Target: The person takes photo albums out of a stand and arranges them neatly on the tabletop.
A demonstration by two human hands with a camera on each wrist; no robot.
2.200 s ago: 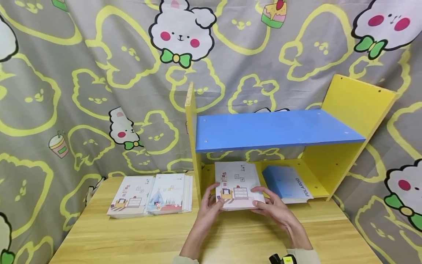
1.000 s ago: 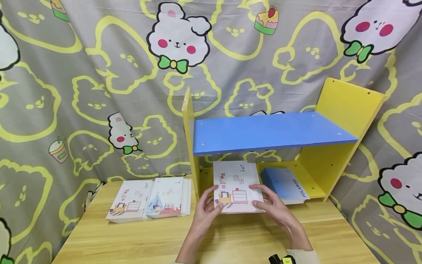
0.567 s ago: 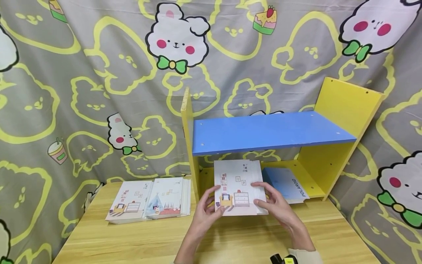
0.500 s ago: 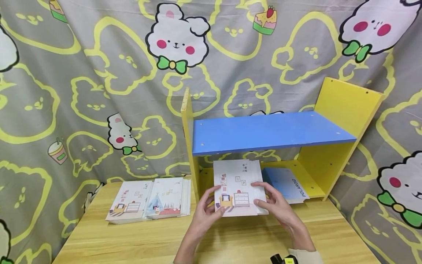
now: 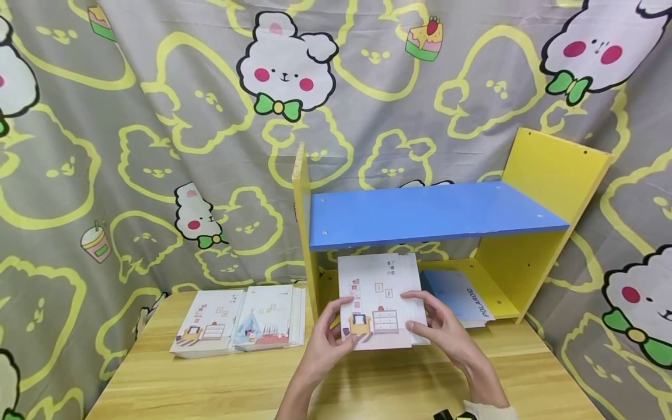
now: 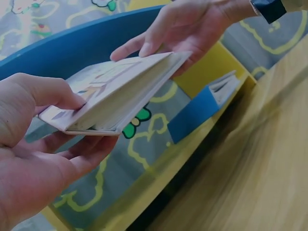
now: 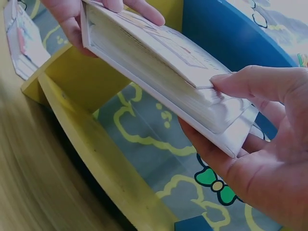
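Observation:
A white photo album (image 5: 370,294) with a drawn armchair and dresser on its cover is held between both hands, tilted, in front of the shelf's lower opening. My left hand (image 5: 326,338) grips its left edge, thumb on the cover and fingers beneath in the left wrist view. At the right edge my right hand (image 5: 446,329) pinches it, thumb on top and fingers under its back cover (image 7: 231,142). Its front cover sits offset to the left, so the pages (image 7: 211,108) show beyond it on the right. Behind the right hand lies a blue album (image 5: 454,294) lettered POLAROID.
The shelf has yellow sides (image 5: 556,175) and a blue middle board (image 5: 430,213). Left of it on the wooden table (image 5: 210,385) lie another armchair-cover album (image 5: 212,315) and a tent-cover album (image 5: 268,318), side by side. A patterned curtain (image 5: 173,128) hangs behind.
The album has come slightly nearer to me in both hands. Its front cover has shifted left against the rest, baring a strip on the right. The head view has tilted a little.

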